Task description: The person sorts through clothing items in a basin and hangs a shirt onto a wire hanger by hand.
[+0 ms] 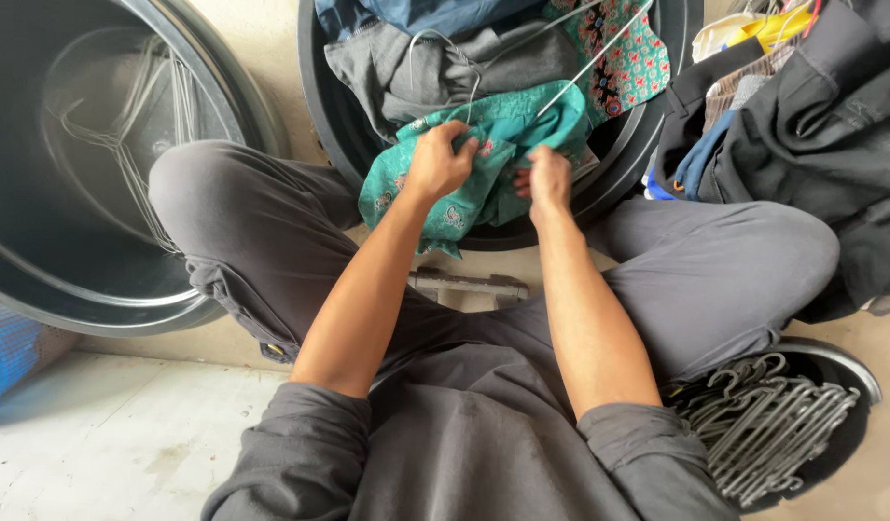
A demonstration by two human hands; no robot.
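Teal cloth (484,159) top centre over tub (638,145) rim, left hand (437,162) fingers pinching it, right hand (549,181) fingers gripping it, hangers (768,429) lower right.

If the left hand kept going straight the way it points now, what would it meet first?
The left hand already grips the teal patterned cloth; pushing on, it would likely meet the grey garment in the black tub, though depth is unclear.

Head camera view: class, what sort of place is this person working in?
Probably a home laundry area on a bare floor. Both hands, left hand and right hand, grip a green garment at a black tub of clothes, with grey hangers beside.
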